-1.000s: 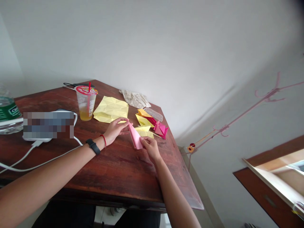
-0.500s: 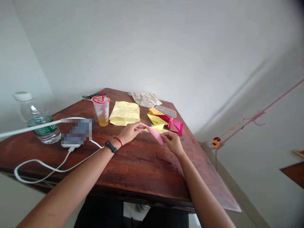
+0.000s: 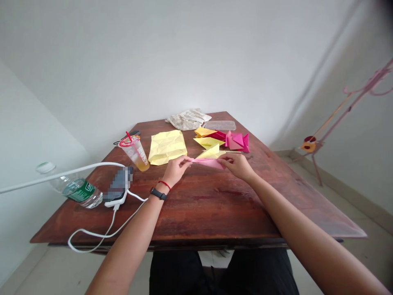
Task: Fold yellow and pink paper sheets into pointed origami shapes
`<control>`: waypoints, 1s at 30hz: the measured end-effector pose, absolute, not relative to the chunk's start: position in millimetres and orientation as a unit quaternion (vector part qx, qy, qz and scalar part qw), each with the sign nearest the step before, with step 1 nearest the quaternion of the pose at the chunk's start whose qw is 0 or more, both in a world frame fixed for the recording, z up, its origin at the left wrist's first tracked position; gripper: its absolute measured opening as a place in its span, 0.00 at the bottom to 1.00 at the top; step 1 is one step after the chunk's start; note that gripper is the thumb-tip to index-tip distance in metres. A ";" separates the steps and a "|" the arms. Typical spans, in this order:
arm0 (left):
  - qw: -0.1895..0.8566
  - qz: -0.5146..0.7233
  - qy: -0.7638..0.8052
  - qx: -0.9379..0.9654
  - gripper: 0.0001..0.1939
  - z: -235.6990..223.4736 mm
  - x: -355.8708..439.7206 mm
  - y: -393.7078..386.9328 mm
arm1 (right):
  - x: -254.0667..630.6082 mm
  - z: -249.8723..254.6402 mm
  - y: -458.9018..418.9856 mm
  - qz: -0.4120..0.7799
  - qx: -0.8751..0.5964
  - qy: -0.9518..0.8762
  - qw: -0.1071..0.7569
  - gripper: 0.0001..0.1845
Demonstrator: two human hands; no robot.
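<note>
A folded piece of pink paper is stretched between my two hands above the wooden table. My left hand pinches its narrow left end between thumb and fingers. The wider right end is gripped by my right hand, fingers closed on it. Just behind the pink paper lie folded yellow paper pieces. Beyond them are an orange-yellow folded piece and pink and magenta folded paper. A creased yellow sheet rests left of these, close to my left hand.
On the wooden table stand a drink cup with a red straw and a water bottle. A phone with a white cable lies near them. A pale cloth and a clear plastic box are at the back.
The view has swung so the table sits straighter. The pink paper, earlier slanting down to the right, is now nearly level between my hands. Both hands keep their hold.
</note>
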State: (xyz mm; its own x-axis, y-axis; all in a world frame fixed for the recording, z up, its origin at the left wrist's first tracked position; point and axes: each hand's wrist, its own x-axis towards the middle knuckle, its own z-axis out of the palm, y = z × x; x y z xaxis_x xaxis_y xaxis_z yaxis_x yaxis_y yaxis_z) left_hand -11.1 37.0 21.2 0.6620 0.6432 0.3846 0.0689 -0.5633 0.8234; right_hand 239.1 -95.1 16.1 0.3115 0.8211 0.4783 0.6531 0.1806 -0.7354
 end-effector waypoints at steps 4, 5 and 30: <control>0.402 0.350 0.222 0.817 0.09 18.8 -9.6 40.1 | 239.5 14.9 -94.8 0.058 -0.634 -0.569 0.520 0.13; 0.399 0.352 0.222 0.817 0.10 18.5 -9.3 40.8 | 239.6 14.5 -94.6 0.051 -0.632 -0.570 0.523 0.13; 0.412 0.380 0.210 0.801 0.08 17.6 -3.8 37.7 | 243.4 15.9 -93.4 0.091 -0.617 -0.563 0.542 0.11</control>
